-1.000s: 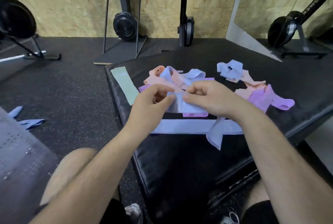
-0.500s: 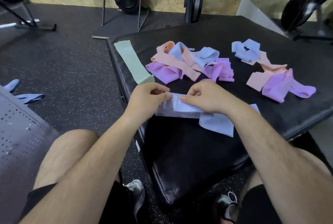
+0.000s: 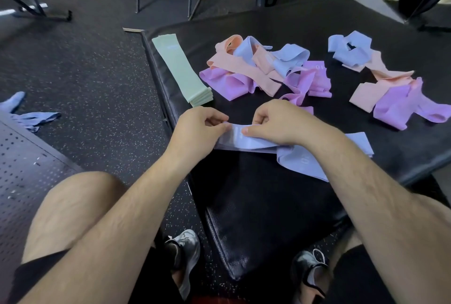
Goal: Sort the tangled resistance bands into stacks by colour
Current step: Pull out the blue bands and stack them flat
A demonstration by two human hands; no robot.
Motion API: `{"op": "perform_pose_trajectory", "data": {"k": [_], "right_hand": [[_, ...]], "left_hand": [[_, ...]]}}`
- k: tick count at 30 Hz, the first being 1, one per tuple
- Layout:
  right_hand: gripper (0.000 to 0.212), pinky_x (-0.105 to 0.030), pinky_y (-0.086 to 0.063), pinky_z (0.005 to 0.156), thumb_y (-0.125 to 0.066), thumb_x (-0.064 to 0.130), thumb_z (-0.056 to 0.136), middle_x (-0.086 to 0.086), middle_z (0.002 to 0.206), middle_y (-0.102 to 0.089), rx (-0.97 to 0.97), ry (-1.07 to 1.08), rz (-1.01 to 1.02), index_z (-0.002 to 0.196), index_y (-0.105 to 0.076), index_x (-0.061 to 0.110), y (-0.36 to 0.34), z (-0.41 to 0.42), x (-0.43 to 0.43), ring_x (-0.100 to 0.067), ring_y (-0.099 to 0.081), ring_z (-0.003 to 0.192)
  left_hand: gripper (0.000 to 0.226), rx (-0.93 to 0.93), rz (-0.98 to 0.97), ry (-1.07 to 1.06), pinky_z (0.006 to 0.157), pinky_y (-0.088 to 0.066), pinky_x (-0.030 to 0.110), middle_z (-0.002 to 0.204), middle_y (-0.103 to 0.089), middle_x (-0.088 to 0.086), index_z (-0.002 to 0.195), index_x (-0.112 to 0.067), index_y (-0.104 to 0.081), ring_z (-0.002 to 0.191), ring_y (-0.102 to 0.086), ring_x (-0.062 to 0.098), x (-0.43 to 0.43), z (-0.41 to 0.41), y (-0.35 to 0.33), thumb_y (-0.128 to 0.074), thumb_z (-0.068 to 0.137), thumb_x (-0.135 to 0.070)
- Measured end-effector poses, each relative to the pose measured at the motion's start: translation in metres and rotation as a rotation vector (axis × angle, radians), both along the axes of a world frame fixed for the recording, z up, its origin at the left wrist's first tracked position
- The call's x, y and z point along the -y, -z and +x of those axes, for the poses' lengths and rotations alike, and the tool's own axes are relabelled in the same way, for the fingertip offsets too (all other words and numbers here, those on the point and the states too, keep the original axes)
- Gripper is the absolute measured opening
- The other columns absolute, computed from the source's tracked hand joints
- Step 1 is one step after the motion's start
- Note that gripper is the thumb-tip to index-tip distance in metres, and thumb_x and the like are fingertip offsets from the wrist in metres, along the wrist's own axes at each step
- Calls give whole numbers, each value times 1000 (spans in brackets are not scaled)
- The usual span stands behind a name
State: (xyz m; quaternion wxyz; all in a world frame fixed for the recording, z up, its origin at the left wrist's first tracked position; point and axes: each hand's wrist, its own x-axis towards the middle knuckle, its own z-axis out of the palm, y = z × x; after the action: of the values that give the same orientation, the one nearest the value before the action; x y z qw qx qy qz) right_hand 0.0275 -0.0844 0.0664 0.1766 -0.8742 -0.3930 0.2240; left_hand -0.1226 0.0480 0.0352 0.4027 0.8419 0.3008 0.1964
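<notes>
**Pale blue band pinched between both hands**

Held low over the near left edge of the black padded platform, between two hands almost touching each other. Left hand curled, thumb and fingertips clamped on the left end of the pale blue band. Right hand just beside it, fingers bent, thumb laid on top of the same band and clamped on it too. Under the hands, more blue layers lying flat and running to the right below the right forearm, with a loose blue loop spreading toward the near side.

Beyond the left hand, a neat green stack along the platform's left edge. Just behind the right hand, a middle tangle of peach, blue and purple bands. Well apart at the right, a second tangle of the same three colours. On the floor at the left, a few more blue bands.

Faint pale print on the loose blue loop, on one purple band and on the top green band, all too small and blurred to read.
</notes>
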Motion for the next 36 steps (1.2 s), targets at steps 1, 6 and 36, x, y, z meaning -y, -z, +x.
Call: {"op": "perform_pose_trajectory", "data": {"k": [1, 6, 36], "right_hand": [[33, -28, -41, 55, -74, 51, 82, 12, 47, -49, 11, -4, -5, 76, -66, 20, 1, 0, -1, -13, -49, 50], [33, -30, -43, 59, -74, 52, 81, 10, 60, -53, 68, -16, -6, 76, -64, 20, 4, -2, -3, -11, -51, 57], [34, -29, -38, 59, -75, 45, 83, 5, 67, -55, 37, -129, -20, 85, -71, 12, -32, -10, 11, -12, -48, 62]], "left_hand": [[10, 0, 13, -1, 63, -40, 4, 78, -64, -13, 98, -23, -76, 63, -54, -10, 0, 0, 1, -76, 87, -22], [12, 12, 109, -1, 69, -42, 6, 84, -57, -12, 100, -18, -76, 68, -55, -2, 2, 4, 10, -73, 89, -15], [9, 99, 433, 311, 71, -50, 47, 93, -54, 2, 90, -10, -60, 80, -54, 26, 20, 2, 33, -54, 86, -16]]}}
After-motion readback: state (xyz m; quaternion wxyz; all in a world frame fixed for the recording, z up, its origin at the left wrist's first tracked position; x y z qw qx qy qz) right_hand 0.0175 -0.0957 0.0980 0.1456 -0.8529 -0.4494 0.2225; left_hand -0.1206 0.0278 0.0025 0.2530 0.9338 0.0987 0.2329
